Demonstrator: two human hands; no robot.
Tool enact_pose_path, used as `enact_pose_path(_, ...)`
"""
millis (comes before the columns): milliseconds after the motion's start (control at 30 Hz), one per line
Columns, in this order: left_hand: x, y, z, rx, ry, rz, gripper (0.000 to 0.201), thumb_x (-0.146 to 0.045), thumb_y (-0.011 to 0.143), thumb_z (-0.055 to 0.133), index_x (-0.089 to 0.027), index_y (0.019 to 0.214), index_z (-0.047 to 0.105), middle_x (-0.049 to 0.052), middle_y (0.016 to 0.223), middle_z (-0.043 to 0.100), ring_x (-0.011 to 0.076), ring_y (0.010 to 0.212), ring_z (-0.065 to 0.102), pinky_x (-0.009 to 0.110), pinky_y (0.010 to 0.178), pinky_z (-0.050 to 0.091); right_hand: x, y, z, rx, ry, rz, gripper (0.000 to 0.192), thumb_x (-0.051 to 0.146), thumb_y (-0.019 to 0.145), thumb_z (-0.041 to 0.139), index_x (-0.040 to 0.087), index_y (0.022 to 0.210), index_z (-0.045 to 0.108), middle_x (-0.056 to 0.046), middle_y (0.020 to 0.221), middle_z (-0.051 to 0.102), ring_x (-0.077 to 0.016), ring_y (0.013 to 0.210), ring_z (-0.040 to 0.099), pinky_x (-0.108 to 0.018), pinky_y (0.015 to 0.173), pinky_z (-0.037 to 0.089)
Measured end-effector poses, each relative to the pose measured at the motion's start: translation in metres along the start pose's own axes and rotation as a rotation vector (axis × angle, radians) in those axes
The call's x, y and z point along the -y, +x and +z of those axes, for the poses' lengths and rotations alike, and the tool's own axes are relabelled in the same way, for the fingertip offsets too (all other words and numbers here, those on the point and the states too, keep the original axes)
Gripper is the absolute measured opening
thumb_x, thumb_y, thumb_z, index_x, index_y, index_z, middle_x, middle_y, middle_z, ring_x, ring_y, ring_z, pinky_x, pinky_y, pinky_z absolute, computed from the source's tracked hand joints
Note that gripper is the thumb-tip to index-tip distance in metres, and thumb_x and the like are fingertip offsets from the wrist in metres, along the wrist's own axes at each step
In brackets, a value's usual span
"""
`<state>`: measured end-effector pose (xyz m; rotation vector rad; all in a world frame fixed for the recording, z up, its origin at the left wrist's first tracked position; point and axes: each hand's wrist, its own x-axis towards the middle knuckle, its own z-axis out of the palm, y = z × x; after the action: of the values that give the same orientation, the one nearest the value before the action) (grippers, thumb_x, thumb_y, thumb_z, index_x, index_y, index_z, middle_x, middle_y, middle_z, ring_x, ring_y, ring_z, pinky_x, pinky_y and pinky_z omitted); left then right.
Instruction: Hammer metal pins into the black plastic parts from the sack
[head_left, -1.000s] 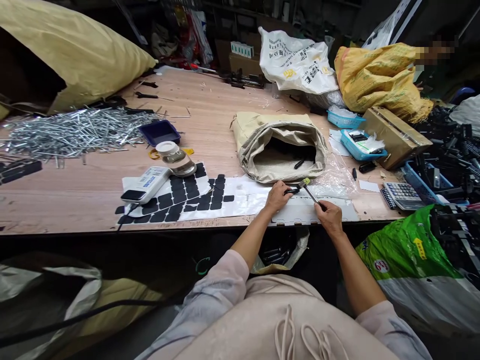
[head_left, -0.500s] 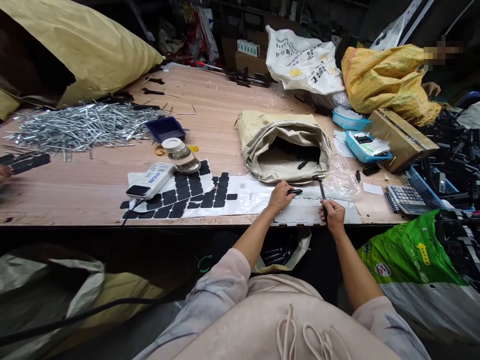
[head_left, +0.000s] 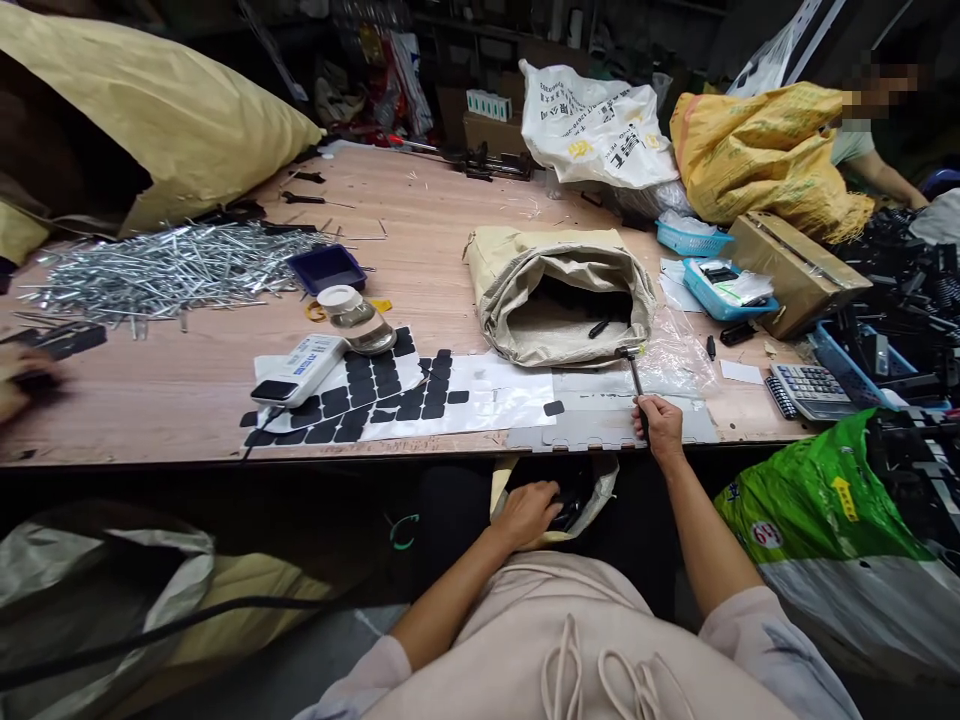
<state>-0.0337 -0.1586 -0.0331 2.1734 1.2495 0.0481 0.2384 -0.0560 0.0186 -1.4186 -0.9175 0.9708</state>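
Note:
My right hand [head_left: 658,425] rests at the table's front edge and grips the handle of a small hammer [head_left: 634,376]. The hammer's head points at the mouth of the open beige sack [head_left: 559,290]. My left hand [head_left: 529,512] is below the table edge, at the mouth of a bag [head_left: 600,485] that holds black parts. Its fingers curl over the dark parts, and I cannot see whether it grips one. One black pad [head_left: 553,408] lies alone on the white backing sheet [head_left: 487,395]. A black part [head_left: 598,328] lies inside the sack.
Black square pads [head_left: 360,385] sit on the sheet's left, with a white device [head_left: 296,368] and a jar [head_left: 352,315]. Behind them lie a blue tray [head_left: 328,268] and metal rods [head_left: 165,265]. A calculator [head_left: 808,388] and a green bag [head_left: 817,500] are at right. Another person's hand [head_left: 22,380] is at far left.
My left hand has left the table with the black part and dropped to the bag under the edge. A single black pad now lies where it worked. The hammer has swung more upright.

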Motion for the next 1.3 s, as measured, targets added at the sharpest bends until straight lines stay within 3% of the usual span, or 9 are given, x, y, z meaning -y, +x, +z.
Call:
enact_pose_path(67,-0.001,0.0,-0.005,0.17,0.059,-0.073,0.022,-0.028,0.086,0.068,-0.024,0.107,0.072,0.007,0.101,0.075,0.0257,0.095,0.071,0.033,0.081,0.05,0.001,-0.001,0.001,-0.003,0.001,0.003,0.031,0.044,0.076,0.072,0.014,0.08,0.072,0.002,0.057,0.06,-0.0086,0.04,0.05,-0.019,0.031,0.039)
enact_pose_path(167,-0.019,0.019,-0.042,0.164,-0.082,0.088,0.02,-0.032,0.085,0.071,-0.026,0.104,0.077,0.005,0.091,0.076,0.0229,0.087,0.071,0.028,0.076,0.048,0.003,-0.002,0.002,-0.006,-0.003,0.01,0.031,0.045,0.075,0.072,0.014,0.079,0.072,0.002,0.057,0.061,-0.0087,0.04,0.05,-0.019,0.032,0.039)
enact_pose_path(267,-0.043,0.068,-0.101,-0.053,-0.353,0.276,0.022,-0.039,0.092,0.064,-0.024,0.101,0.078,0.001,0.082,0.075,0.0151,0.072,0.066,0.024,0.068,0.045,0.003,-0.003,0.003,-0.011,-0.009,0.014,0.032,0.046,0.075,0.073,0.014,0.079,0.072,0.001,0.057,0.061,-0.0088,0.039,0.05,-0.019,0.032,0.039)
enact_pose_path(433,-0.048,0.197,-0.177,-0.68,-0.386,0.003,0.025,-0.031,0.096,0.056,-0.017,0.098,0.076,0.006,0.09,0.073,0.0162,0.081,0.064,0.027,0.076,0.046,0.004,-0.004,0.004,-0.023,-0.008,0.018,0.032,0.047,0.076,0.072,0.015,0.08,0.072,0.001,0.057,0.061,-0.009,0.039,0.05,-0.019,0.031,0.04)
enact_pose_path(667,-0.021,0.3,-0.181,-0.524,-0.201,-0.331,0.024,-0.03,0.084,0.074,-0.018,0.104,0.073,0.012,0.116,0.066,0.0258,0.107,0.061,0.033,0.092,0.046,0.005,-0.004,0.004,-0.027,0.014,0.026,0.032,0.047,0.077,0.07,0.015,0.079,0.071,0.001,0.057,0.06,-0.0091,0.039,0.05,-0.019,0.031,0.04)
enact_pose_path(800,-0.019,0.285,-0.182,-0.63,-0.217,-0.247,0.014,-0.028,0.088,0.071,-0.019,0.099,0.072,0.009,0.107,0.064,0.0227,0.101,0.06,0.032,0.09,0.046,0.007,-0.004,0.003,-0.029,0.009,0.029,0.032,0.047,0.078,0.069,0.015,0.079,0.071,0.001,0.058,0.061,-0.0089,0.039,0.05,-0.02,0.032,0.04)
enact_pose_path(933,-0.02,0.224,-0.168,-0.822,-0.235,0.048,0.016,-0.031,0.092,0.067,-0.018,0.102,0.071,0.007,0.1,0.063,0.021,0.097,0.058,0.032,0.087,0.046,0.006,-0.003,0.002,-0.027,-0.004,0.023,0.033,0.049,0.078,0.068,0.016,0.079,0.071,0.0,0.059,0.061,-0.0096,0.04,0.051,-0.02,0.032,0.041)
enact_pose_path(1100,-0.007,0.157,-0.119,-0.625,-0.208,0.224,0.015,-0.026,0.089,0.069,-0.02,0.103,0.073,0.005,0.092,0.064,0.0211,0.093,0.057,0.034,0.086,0.047,0.003,-0.003,0.001,-0.028,-0.027,0.003,0.034,0.05,0.078,0.067,0.016,0.081,0.071,0.0,0.06,0.061,-0.01,0.041,0.051,-0.02,0.033,0.04)
enact_pose_path(1300,0.009,0.158,-0.102,-0.598,-0.259,0.104,0.017,-0.019,0.084,0.073,-0.019,0.101,0.072,0.004,0.097,0.065,0.02,0.097,0.058,0.032,0.087,0.047,0.005,-0.008,0.003,-0.02,-0.13,-0.028,0.037,0.053,0.077,0.071,0.017,0.082,0.073,0.0,0.062,0.062,-0.011,0.044,0.052,-0.022,0.036,0.043)
